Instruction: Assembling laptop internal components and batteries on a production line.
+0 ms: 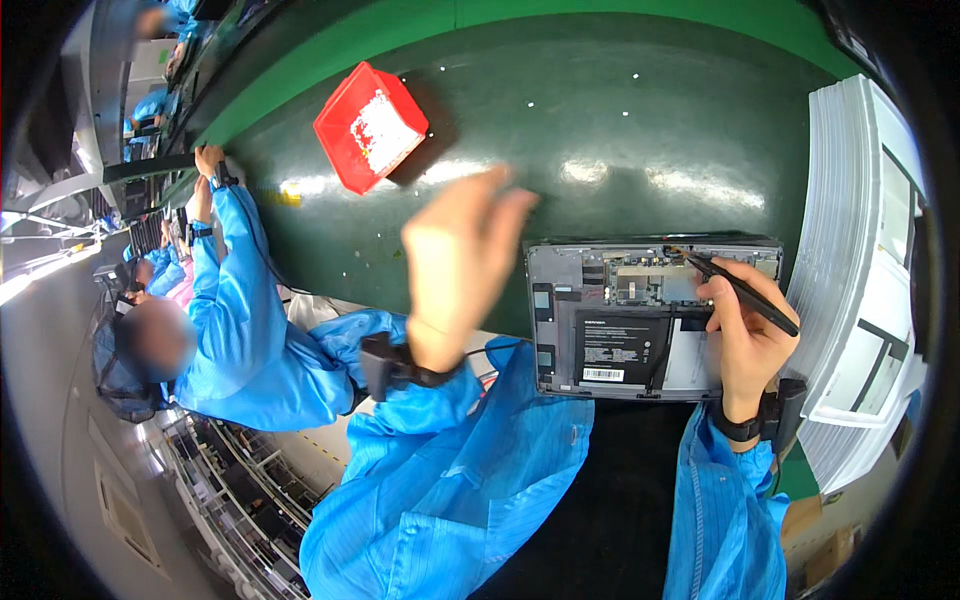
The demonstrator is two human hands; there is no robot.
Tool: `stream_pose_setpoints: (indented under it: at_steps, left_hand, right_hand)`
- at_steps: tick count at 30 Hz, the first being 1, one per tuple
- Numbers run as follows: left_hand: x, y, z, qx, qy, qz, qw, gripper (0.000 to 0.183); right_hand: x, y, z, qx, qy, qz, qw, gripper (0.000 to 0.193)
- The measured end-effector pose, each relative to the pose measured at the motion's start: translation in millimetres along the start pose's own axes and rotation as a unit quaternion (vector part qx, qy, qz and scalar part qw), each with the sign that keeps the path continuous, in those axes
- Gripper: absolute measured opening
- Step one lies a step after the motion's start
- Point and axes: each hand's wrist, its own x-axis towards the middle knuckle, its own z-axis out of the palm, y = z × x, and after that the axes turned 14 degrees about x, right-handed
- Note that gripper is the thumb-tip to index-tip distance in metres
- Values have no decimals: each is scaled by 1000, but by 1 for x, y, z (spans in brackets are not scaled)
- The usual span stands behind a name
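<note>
Opened laptop [640, 320] on green belt [600, 130], internals up.
Right hand [745, 345] fingers clamped on black tool [745, 290], tip on board beyond fingertips. Left hand [455, 270] raised, blurred, fingers loosely together, laptop just right of them.

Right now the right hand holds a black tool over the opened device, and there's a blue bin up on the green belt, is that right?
Not quite: the bin is red, not blue, as the head view shows. The right hand does hold a black tool over the opened device.
</note>
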Motion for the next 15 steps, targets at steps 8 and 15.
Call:
stream_pose_setpoints:
  at_steps: [8, 15]
  left_hand:
    - [-20, 62, 44, -148, -16, 193, 970, 27]
    - [-22, 67, 51, -193, -11, 195, 962, 24]
  right_hand:
    - [1, -9, 5, -32, 5, 40, 999, 19]
    - [1, -9, 3, 8, 14, 37, 999, 18]
